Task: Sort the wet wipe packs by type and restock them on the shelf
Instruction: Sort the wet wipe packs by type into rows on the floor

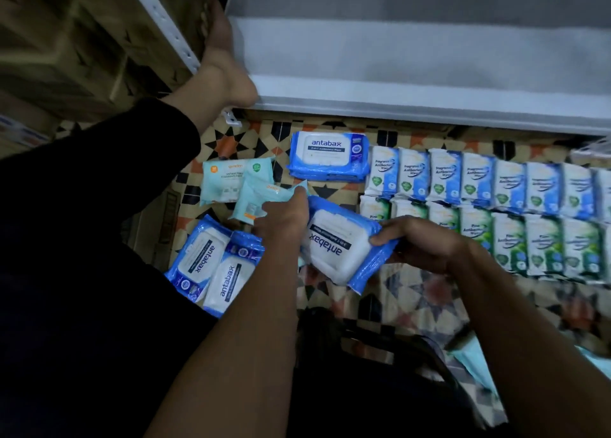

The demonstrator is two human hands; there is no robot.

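Note:
My right hand (420, 242) grips the edge of a blue Antabax wipe pack (344, 242), held above the floor. My left hand (284, 216) pinches a pale teal wipe pack (254, 199) next to it. Another teal pack (221, 179) lies on the floor behind. A stack of Antabax packs (329, 154) sits near the shelf, and two more Antabax packs (211, 265) lie at the lower left. To the right run a row of blue small packs (479, 179) and a row of green small packs (529, 242).
A white metal shelf (413, 103) spans the top, its lowest board bare. My leg in dark trousers and bare foot (221, 70) stretch along the left, the foot by the shelf post. The floor is patterned tile (413, 302). Something teal (479, 365) lies at the lower right.

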